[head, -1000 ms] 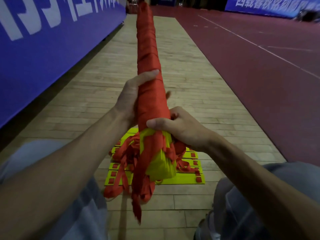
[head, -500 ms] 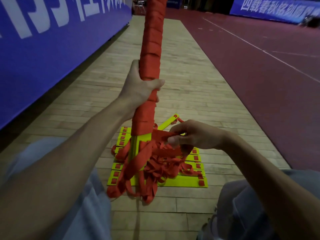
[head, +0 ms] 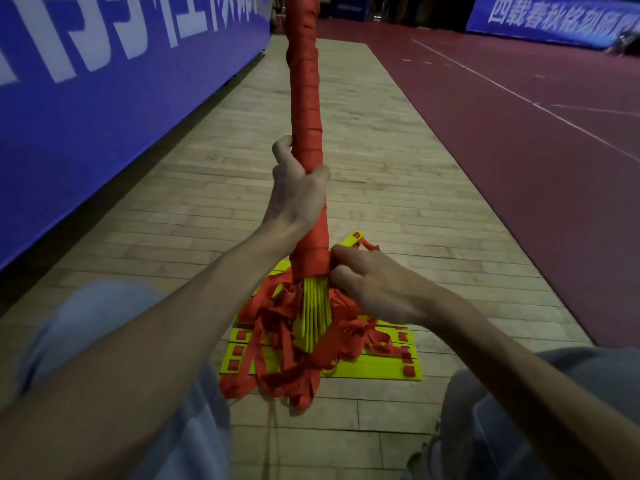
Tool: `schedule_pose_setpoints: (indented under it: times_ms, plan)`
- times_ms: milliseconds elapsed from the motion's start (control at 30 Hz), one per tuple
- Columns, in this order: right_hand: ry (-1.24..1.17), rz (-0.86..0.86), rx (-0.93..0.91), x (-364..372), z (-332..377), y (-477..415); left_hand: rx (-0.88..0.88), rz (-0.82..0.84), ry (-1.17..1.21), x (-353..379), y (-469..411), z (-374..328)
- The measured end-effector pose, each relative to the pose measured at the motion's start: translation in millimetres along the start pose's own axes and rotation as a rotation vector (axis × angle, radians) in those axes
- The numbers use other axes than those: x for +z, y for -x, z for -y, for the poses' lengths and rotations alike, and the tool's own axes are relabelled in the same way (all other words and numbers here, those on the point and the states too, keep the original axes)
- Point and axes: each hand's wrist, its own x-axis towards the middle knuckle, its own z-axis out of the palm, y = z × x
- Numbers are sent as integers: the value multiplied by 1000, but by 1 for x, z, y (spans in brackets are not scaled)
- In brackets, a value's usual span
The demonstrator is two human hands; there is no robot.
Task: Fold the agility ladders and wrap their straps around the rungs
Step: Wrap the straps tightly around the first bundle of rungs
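A blue printed banner (head: 86, 98) lines the left. The left hand (head: 298, 195) grips an upright rung bundle (head: 304, 98), yellow plastic slats wound in red fabric strap. The right hand (head: 374, 285) curls its fingers on the wrap's lower edge, above loose red straps (head: 277, 358) and a flat yellow ladder (head: 374, 370) on the wooden floor (head: 363, 150).

Subject: one person, seen from the head camera.

Arms: left forearm (head: 173, 327) and right forearm (head: 519, 372) are bare from the wrist to the frame edge. Left hand (head: 294, 199) and right hand (head: 377, 289) are bare.

Clothing: trousers of light blue-grey fabric, denim-like, cover the left leg (head: 86, 317) and the right leg (head: 478, 427). The left leg is blurred.

At the bottom edge beside the right leg is a dark item (head: 424, 457) with pale marks, possibly a shoe. It is too blurred to confirm.
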Motion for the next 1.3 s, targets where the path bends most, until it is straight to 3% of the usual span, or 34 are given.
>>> schedule_pose_setpoints:
  times_ms: [233,333,433,533,633,733,933,1167,1300]
  plan:
    - [109,-142,88,21,10,4,-207,-31,10,9,3,15]
    - [-30,-163,138,23,7,2,-297,20,124,12,5,14]
    - [-405,-65,124,9,1,5,-360,117,293,2,1,1]
    - [-899,70,-40,-1,-3,11,-416,234,457,-6,3,-11]
    - [-880,178,-93,-3,-6,12,-479,337,717,-4,15,-12]
    - [-774,233,-31,-6,-12,11,-514,424,945,-2,17,-9]
    - [-687,394,-64,-9,-20,4,-460,408,579,-2,11,-15]
    - [193,407,39,-8,-38,0,-152,180,36,1,5,-5]
    - [80,238,-6,-11,-38,0,-32,109,-164,-1,0,-3]
